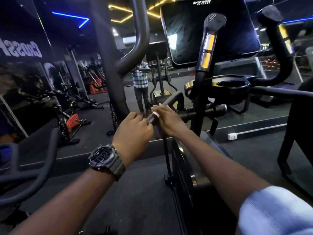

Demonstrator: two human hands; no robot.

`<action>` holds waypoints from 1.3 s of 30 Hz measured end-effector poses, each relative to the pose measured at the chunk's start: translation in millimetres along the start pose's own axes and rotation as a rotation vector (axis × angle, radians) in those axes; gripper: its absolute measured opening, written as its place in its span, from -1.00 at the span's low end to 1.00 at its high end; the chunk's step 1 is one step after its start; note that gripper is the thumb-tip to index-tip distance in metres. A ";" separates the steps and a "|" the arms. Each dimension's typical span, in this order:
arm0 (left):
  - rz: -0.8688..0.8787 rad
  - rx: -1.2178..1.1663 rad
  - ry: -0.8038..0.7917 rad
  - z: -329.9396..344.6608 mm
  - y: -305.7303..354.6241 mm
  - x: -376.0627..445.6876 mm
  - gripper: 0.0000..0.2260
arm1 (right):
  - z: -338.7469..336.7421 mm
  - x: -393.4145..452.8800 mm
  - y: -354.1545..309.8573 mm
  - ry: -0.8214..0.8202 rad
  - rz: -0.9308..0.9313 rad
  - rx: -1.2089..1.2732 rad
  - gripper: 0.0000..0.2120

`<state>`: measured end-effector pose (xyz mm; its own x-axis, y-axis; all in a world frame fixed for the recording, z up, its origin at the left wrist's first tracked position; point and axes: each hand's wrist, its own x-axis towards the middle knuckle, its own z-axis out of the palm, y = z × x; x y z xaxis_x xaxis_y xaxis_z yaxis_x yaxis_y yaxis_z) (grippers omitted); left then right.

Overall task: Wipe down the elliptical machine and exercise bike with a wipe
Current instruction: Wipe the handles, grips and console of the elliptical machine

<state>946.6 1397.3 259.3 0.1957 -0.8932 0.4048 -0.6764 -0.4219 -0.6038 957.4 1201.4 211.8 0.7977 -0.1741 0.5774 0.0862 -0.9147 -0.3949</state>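
Counted: two hands, left (133,128) and right (169,119); one wristwatch (103,157); one console screen (210,29); one cup holder (232,84).

Dim gym interior. Dark floor (140,192) throughout. Mirror wall (81,68) ahead, with reversed white lettering (32,50) at upper left. Blue light strip (71,16) and yellow hexagonal light strips (122,13) on the black ceiling. Spin bike with orange flywheel (72,122) at left. Racked red equipment (94,78) farther back. White wall socket (232,136) low at right.
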 end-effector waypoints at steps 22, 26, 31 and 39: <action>-0.238 -0.162 -0.275 30.3 31.8 56.2 -0.49 | -7.2 36.6 69.4 0.037 -0.011 -0.035 -0.65; -0.320 -0.235 -0.295 44.0 34.0 81.6 -0.47 | -4.4 53.7 74.4 0.049 0.019 0.037 -0.68; -0.376 -0.302 -0.287 56.9 37.3 104.9 -0.47 | 1.2 43.2 86.2 0.003 -0.276 0.082 -0.69; -0.420 -0.275 -0.365 59.0 39.1 124.7 -0.47 | 1.6 59.9 117.8 0.089 -0.121 0.154 -0.61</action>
<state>986.5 1260.2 245.7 0.6819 -0.6760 0.2793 -0.6378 -0.7365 -0.2255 1016.4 1083.9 198.7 0.7207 -0.1042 0.6854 0.2740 -0.8653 -0.4197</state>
